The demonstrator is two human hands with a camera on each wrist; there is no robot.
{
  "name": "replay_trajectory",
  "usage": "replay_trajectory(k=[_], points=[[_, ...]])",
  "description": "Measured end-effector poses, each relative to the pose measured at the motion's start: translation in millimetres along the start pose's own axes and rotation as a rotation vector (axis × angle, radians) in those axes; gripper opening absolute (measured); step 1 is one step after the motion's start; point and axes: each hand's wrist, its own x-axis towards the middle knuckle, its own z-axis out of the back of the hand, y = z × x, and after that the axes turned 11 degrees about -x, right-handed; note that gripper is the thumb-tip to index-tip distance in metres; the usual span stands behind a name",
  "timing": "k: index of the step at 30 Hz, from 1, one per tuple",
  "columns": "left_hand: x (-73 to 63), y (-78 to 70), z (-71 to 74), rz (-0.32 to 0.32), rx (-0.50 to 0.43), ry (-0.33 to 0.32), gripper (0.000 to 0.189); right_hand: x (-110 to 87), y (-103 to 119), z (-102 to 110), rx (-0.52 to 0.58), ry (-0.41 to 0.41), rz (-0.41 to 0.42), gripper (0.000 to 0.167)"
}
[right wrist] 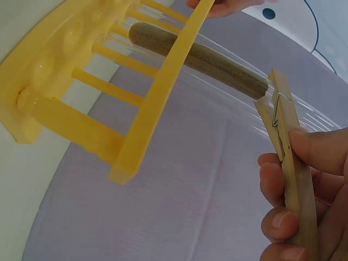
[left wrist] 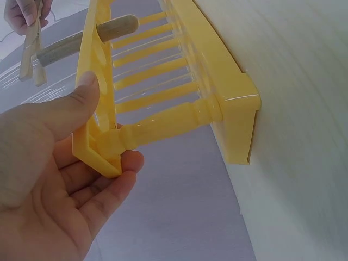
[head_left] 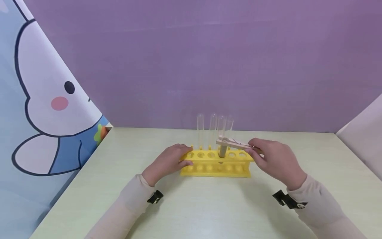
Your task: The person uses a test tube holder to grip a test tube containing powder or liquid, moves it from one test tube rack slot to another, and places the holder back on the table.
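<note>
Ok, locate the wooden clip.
Head view: the wooden clip is right of centre, in the right hand's grip, its end at the brownish tube, above the yellow rack.

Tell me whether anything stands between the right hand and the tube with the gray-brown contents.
Only the wooden clamp: the right hand holds it, and its far end meets the tube near the top of the contents. Nothing else visible lies between them; the clear tubes stand behind, out of that line.

The head view looks forward and down; 2 close wrist views share the yellow rack (head_left: 206, 160) from opposite ends.
</note>
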Motion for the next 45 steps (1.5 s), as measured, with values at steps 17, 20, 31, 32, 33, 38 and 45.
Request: replay_trajectory(k=[17,20,31,32,33,38,45], points=[[-1.3,0.1,1.7,-0.021,-0.005,-0.012,0.052,-4.6,-0.3,-7.3,0.024,0.087,-0.022,0.009],[-1.1,0.4,1.4,-0.017,-0.009,-0.010,0.052,-5.6,0.1,-8.0,0.028,0.093,-0.025,0.009],[-1.0,0.2,1.0,-0.019,-0.001,-0.012,0.052,-7.5,1.5,-10.8,0.023,0.092,-0.019,0.010],[-0.8,0.0,1.1,-0.018,-0.003,-0.012,0.052,-7.6,1.1,-11.6,0.020,0.093,-0.019,0.010],[-0.6,-0.1,1.2,-0.017,-0.004,-0.012,0.052,-7.7,0.8,-12.3,0.020,0.093,-0.018,0.010],[0.0,0.2,0.4,-0.018,-0.006,-0.017,0.051,-8.5,-1.2,-16.8,0.017,0.082,-0.006,0.010],[0.5,1.2,-0.9,-0.021,0.002,-0.019,0.051,-8.1,-3.9,-20.7,0.009,0.064,0.014,0.010]])
